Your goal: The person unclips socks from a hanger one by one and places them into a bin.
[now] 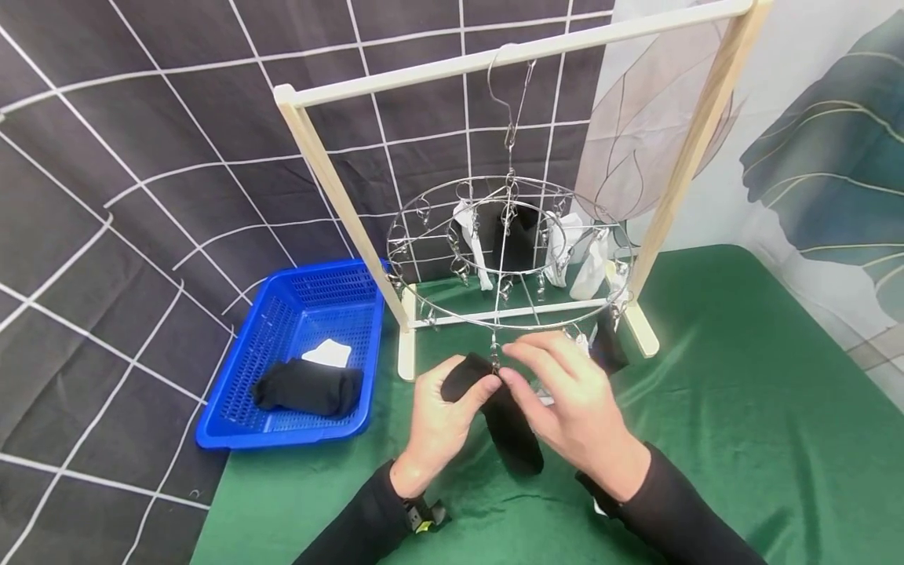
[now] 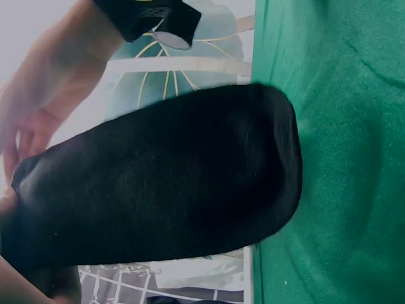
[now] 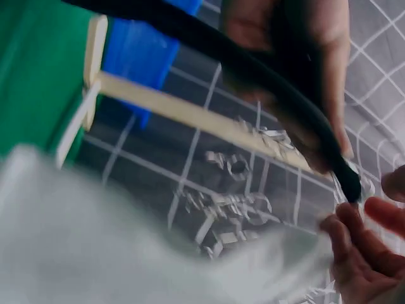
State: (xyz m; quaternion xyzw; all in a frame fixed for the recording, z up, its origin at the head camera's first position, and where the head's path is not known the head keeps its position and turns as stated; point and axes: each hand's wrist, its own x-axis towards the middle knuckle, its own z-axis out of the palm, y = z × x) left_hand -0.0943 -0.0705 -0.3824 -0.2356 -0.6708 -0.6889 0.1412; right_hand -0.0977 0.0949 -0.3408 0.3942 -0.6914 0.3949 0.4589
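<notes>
My left hand [image 1: 434, 428] pinches a black sock [image 1: 514, 428] near its upper edge, thumb in front. The sock hangs down between the hands; in the left wrist view its broad, rounded end [image 2: 253, 171] fills the middle. A small metal clip [image 1: 495, 357] at the front of the round hanger [image 1: 452, 320] meets the sock's top edge. My right hand [image 1: 575, 392] is right beside that clip, thumb tip at the sock's edge and the other fingers loosely bent and spread. In the right wrist view, right fingertips [image 3: 354, 221] lie close to the sock's narrow end.
A blue basket [image 1: 212, 420] with another black item [image 1: 307, 388] and a white one [image 1: 328, 353] stands left. The hanger hangs from a wooden rack [image 1: 523, 53] on green cloth [image 1: 741, 439]. White socks [image 1: 592, 267] and a black one [image 1: 521, 239] hang from its clips.
</notes>
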